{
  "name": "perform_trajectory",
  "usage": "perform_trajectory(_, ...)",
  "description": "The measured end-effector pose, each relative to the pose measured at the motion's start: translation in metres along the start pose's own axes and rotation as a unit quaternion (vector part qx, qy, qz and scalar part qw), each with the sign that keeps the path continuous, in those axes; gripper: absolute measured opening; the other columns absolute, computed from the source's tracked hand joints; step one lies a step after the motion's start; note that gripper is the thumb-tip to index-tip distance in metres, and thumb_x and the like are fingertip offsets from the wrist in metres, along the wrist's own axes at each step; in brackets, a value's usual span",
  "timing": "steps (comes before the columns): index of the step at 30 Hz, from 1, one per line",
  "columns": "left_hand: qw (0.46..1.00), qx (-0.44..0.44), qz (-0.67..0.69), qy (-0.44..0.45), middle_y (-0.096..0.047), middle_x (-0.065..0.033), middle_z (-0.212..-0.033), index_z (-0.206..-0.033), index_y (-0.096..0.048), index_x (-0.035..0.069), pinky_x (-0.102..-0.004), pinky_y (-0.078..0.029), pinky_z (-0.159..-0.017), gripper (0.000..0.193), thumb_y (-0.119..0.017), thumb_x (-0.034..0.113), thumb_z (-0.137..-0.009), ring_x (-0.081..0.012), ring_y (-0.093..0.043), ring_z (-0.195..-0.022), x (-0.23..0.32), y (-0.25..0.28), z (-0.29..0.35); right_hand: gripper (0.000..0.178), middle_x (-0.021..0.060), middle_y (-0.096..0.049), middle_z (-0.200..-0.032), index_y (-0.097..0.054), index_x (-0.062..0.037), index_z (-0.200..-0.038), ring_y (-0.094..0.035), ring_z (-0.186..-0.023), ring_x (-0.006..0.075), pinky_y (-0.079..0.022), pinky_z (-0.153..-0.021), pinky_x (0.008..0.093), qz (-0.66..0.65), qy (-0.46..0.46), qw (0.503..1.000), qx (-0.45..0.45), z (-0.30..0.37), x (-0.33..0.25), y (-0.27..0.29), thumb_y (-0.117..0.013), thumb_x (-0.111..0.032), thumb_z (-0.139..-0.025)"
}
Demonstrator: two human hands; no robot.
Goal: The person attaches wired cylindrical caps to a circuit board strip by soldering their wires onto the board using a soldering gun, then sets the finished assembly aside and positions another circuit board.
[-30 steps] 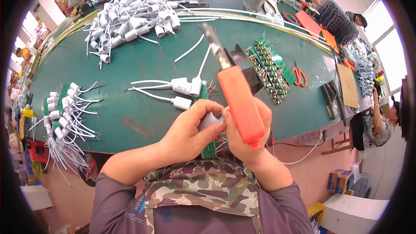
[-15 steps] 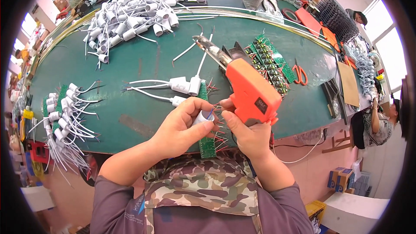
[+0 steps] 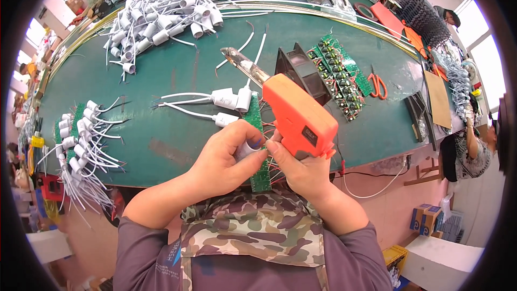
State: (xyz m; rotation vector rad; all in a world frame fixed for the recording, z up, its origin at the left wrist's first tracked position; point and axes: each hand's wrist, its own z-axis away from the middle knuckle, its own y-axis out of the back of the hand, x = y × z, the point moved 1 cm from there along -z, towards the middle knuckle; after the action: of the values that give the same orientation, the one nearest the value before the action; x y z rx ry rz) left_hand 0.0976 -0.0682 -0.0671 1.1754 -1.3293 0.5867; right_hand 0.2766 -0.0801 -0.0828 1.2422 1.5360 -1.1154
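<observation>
My left hand is closed around a short white plastic sleeve, its open end toward my right thumb. In my right hand is an orange soldering gun, its metal tip pointing up and left, away from the sleeve. The right thumb and forefinger pinch beside the sleeve's mouth; whatever is between them is hidden. Beneath both hands lies a green circuit board strip with thin wires along its right edge. White sleeves with cables rest at its upper left end.
A big heap of white cabled sleeves is at the back left, and a bundle with boards at the left. A black fan, populated boards and orange-handled scissors lie to the right. People work around the table.
My right hand and the soldering gun have shifted left, closer to my left hand. The blue wire seen in the sleeve's mouth no longer shows. More of the black fan is visible.
</observation>
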Motion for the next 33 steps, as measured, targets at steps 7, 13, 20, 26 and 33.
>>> perform_trajectory(7,0.997,0.034,-0.031,-0.063,-0.057,-0.0101,-0.094,-0.094,-0.059,0.0,-0.0287,-0.047,-0.063,0.015,-0.066,-0.003,-0.082,-0.0188,-0.057,-0.076,0.018,0.014,0.001,0.032,0.0038,-0.062,-0.093,-0.055,0.0042,-0.119,-0.058,-0.08,0.0106,-0.048,-0.07,0.0254,-0.024,0.024,0.999,0.005,0.004,-0.001,-0.011,-0.068,0.0,-0.09)
perform_trajectory(13,0.952,0.09,-0.22,-0.192,-0.06,-0.0142,-0.099,-0.096,-0.059,0.0,-0.034,-0.051,-0.066,0.021,-0.067,-0.007,-0.078,-0.0262,-0.061,-0.079,0.049,0.053,0.0,0.025,0.0069,-0.064,-0.093,-0.06,0.0014,-0.11,-0.062,-0.086,0.0128,-0.05,-0.074,0.0274,0.016,0.031,0.999,-0.04,0.012,-0.026,0.019,-0.064,0.008,-0.086)
perform_trajectory(20,0.946,0.044,-0.263,-0.187,-0.06,-0.0148,-0.098,-0.089,-0.056,0.001,-0.0388,-0.051,-0.071,0.018,-0.067,-0.002,-0.076,-0.0336,-0.061,-0.085,-0.01,0.036,-0.003,0.022,0.0175,-0.062,-0.098,-0.052,0.0001,-0.098,-0.063,-0.088,0.0231,-0.055,-0.074,0.0346,0.05,0.012,0.999,0.007,0.041,-0.016,0.048,-0.063,0.01,-0.082)
perform_trajectory(26,0.91,0.089,-0.361,-0.183,-0.057,-0.0138,-0.115,-0.087,-0.059,0.004,-0.0432,-0.044,-0.091,0.02,-0.071,0.0,-0.072,-0.0338,-0.055,-0.109,-0.061,0.017,-0.001,0.042,0.0221,-0.063,-0.114,-0.052,0.0051,-0.123,-0.066,-0.092,0.0238,-0.058,-0.077,0.0347,-0.007,-0.1,0.995,0.025,0.061,-0.013,0.06,-0.067,-0.002,-0.084)
perform_trajectory(33,0.878,0.113,-0.411,-0.218,-0.056,-0.0092,-0.116,-0.082,-0.061,0.007,-0.0484,-0.038,-0.101,0.02,-0.072,0.004,-0.066,-0.03,-0.051,-0.12,-0.064,0.011,-0.007,0.052,0.0216,-0.061,-0.119,-0.048,0.0068,-0.131,-0.067,-0.093,0.0233,-0.057,-0.08,0.0363,0.006,-0.122,0.992,-0.018,0.079,-0.001,0.07,-0.067,-0.009,-0.085)
